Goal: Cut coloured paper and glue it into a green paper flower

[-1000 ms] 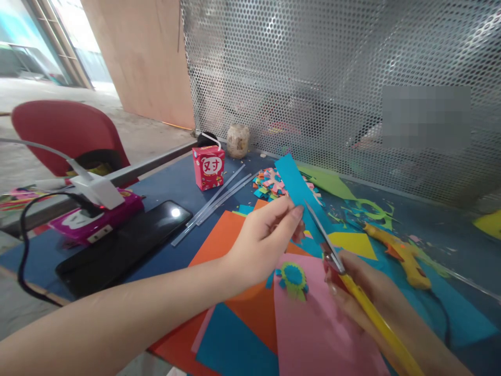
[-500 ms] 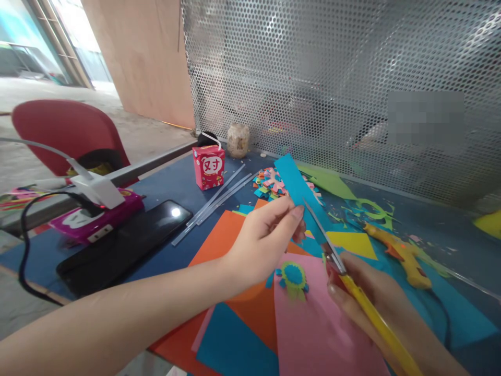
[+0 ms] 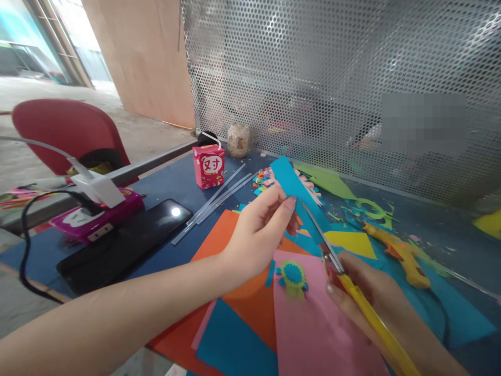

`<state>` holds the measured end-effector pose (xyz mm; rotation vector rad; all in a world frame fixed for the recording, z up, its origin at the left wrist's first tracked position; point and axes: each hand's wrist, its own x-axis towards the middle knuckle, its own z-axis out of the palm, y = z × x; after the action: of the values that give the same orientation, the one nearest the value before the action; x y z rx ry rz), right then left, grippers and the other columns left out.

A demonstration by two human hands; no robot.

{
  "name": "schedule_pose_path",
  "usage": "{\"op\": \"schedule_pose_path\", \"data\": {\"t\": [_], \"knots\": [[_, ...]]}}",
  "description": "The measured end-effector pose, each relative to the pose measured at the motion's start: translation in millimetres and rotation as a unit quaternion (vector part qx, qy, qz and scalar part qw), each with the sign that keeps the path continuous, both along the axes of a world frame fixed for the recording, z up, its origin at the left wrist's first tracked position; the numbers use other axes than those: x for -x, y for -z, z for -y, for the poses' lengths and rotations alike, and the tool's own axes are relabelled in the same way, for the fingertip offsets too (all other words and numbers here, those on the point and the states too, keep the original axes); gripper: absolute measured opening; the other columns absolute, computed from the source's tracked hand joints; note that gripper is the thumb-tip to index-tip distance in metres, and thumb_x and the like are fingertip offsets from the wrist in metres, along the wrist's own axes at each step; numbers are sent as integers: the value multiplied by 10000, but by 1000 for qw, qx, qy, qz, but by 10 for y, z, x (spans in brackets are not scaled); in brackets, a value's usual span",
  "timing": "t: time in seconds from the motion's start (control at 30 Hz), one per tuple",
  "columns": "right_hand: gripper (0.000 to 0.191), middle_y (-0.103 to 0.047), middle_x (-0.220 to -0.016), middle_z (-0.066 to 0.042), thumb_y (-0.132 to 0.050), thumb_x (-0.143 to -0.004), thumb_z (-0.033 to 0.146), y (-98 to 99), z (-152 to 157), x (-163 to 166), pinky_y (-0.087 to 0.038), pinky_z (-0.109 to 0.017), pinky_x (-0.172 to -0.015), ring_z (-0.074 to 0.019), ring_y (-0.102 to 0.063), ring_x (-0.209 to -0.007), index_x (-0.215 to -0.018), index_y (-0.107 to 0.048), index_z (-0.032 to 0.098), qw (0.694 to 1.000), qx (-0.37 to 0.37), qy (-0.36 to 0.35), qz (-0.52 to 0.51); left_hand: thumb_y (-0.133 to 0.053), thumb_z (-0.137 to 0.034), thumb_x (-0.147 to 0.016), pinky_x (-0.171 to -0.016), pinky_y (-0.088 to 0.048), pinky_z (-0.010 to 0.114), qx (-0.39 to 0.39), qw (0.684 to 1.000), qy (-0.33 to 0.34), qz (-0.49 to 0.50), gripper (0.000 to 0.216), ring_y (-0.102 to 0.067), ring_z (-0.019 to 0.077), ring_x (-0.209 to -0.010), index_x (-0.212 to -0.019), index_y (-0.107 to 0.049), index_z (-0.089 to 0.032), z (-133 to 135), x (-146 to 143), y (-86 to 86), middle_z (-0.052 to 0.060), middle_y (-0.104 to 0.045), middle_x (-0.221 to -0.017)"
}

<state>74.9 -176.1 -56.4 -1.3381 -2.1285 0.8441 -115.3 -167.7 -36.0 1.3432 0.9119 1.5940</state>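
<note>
Head view shows the blue bench (image 3: 172, 183) strewn with coloured sheets, with a pink sheet (image 3: 313, 334) and an orange sheet (image 3: 219, 235) nearest. Above them the left hand (image 3: 258, 235) pinches a blue paper strip (image 3: 287, 180) between thumb and fingertips at its lower end. The strip stands up and leans away over the middle of the bench. Such paper looks light, thin and floppy. It would probably crease under a hard grip, so a gentle pinch on its flat faces, close to the blades, seems best. The right hand (image 3: 368, 297) is closed round the yellow handles of the scissors (image 3: 321, 236), whose tips lie just beside the strip's right edge. Whether the blades are parted cannot be told.
</note>
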Motion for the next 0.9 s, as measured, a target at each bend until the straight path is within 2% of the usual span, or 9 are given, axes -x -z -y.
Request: {"op": "schedule_pose_path", "data": {"t": [0.1,0.2,0.33,0.43,0.63,0.77,0.9], "knots": [[212,-401,-618,48,-559,-751,415,-24,-11,5,-326,-232,-420,-130,-357,-530,-722,-436,245,999,29,4,-14,-444,-220,-885,-494,-407,196,13,1000,4,-9,240,-505,60,-535,-648,-442,-182,-6,-6,9,-42,-526,-592],[220,-402,-609,51,-563,-755,398,-61,-20,9,-362,-222,-428,-127,-389,-531,-699,-418,243,998,49,-27,-10,-448,-230,-885,-496,-411,191,18,1000,5,-15,246,-505,59,-549,-643,-445,-181,-9,-14,19,-39,-523,-604],[245,-361,-591,59,-575,-741,417,-78,-4,28,-333,-219,-404,-117,-352,-504,-676,-415,242,999,40,-7,-11,-447,-223,-883,-495,-412,190,16,1000,7,-17,245,-502,60,-547,-642,-446,-179,0,-19,20,-38,-521,-601],[252,-404,-593,50,-571,-735,448,-65,14,48,-338,-218,-392,-123,-386,-513,-681,-433,244,999,39,14,-25,-445,-221,-881,-488,-411,193,17,1000,10,-14,237,-503,65,-545,-648,-447,-179,4,-21,12,-35,-526,-600],[239,-385,-607,43,-599,-733,402,-58,11,52,-329,-218,-404,-125,-355,-535,-685,-422,248,999,44,3,-33,-449,-239,-877,-491,-407,201,28,999,3,-17,248,-504,70,-540,-637,-433,-180,4,-20,6,-34,-525,-600],[254,-400,-596,41,-567,-745,444,-72,15,67,-326,-232,-413,-132,-378,-533,-675,-420,249,998,48,14,-39,-482,-260,-861,-509,-404,207,45,999,24,-11,220,-491,71,-540,-661,-428,-185,25,-34,22,-39,-515,-606],[221,-419,-615,51,-557,-754,441,-32,7,46,-324,-238,-421,-124,-383,-512,-752,-455,245,998,43,12,-34,-472,-268,-869,-520,-403,209,52,998,33,-29,229,-485,71,-548,-662,-415,-187,44,-44,32,-39,-497,-621]]}}
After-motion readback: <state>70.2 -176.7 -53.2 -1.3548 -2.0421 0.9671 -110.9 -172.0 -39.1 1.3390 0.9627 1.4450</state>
